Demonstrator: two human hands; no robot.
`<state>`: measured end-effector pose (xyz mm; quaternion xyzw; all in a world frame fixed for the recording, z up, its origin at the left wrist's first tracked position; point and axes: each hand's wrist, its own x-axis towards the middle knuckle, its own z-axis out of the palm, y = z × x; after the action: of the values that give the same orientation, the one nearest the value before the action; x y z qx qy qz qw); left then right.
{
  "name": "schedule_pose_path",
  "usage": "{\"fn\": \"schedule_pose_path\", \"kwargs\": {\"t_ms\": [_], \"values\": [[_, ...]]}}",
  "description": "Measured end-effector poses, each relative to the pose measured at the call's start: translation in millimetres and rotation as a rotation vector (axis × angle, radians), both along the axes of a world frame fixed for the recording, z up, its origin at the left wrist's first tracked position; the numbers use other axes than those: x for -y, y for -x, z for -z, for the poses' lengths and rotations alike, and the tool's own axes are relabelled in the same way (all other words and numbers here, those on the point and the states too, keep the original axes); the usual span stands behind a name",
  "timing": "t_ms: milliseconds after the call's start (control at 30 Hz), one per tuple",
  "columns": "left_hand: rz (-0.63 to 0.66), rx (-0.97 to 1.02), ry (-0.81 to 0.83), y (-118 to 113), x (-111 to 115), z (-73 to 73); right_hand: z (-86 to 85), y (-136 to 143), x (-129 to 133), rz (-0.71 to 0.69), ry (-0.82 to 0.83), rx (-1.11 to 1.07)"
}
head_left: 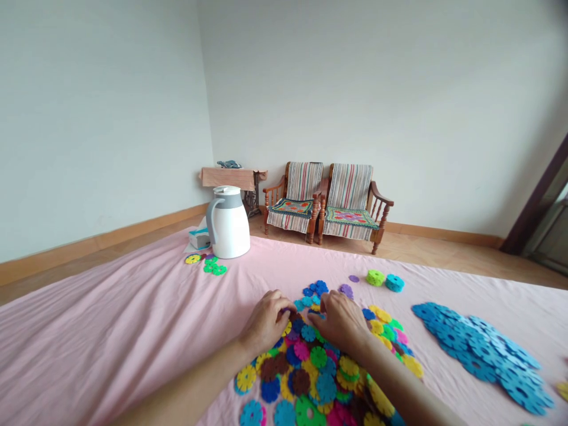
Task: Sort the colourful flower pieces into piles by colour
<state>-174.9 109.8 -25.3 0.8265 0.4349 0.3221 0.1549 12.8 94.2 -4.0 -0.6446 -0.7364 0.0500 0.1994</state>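
Note:
A wide heap of notched plastic discs (318, 357) in many colours lies on the pink cloth, beneath both of my hands. At the far left part of the heap, my left hand (266, 322) has its fingers and thumb pinched on a dark purple disc (289, 309), mostly covered by the fingers. My right hand (341, 319) is bent over the heap just beside it, fingers curled toward the thumb. A bit of blue shows by that thumb, but what the fingers hold is hidden. Dark blue discs (318, 288) lie just beyond the hands.
Overlapping blue discs (479, 343) spread at right. Beyond the heap stand a lime green stack (375, 277) and a turquoise stack (394, 283). A white jug (231, 228) stands at back left near green discs (215, 267) and a small box (199, 238). Two wooden chairs (350, 201) stand behind.

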Motion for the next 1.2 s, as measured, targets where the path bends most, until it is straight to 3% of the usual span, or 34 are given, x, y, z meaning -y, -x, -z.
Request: {"fn": "schedule_pose_path", "kwargs": {"t_ms": [333, 667, 1000, 1200], "values": [[0.001, -0.008, -0.013, 0.4, 0.1, -0.8, 8.0, 6.0, -14.4, 0.009, 0.054, -0.073], [0.008, 0.002, -0.002, 0.4, 0.5, -0.9, 9.3, -14.7, -42.3, 0.122, -0.033, -0.256], [-0.017, 0.030, -0.004, -0.6, 0.4, 0.9, 10.5, 5.4, -13.8, -0.252, 0.032, -0.063], [-0.011, 0.011, -0.002, 0.0, -0.9, 0.9, 3.0, -3.3, 1.6, -0.308, 0.082, -0.035]]}}
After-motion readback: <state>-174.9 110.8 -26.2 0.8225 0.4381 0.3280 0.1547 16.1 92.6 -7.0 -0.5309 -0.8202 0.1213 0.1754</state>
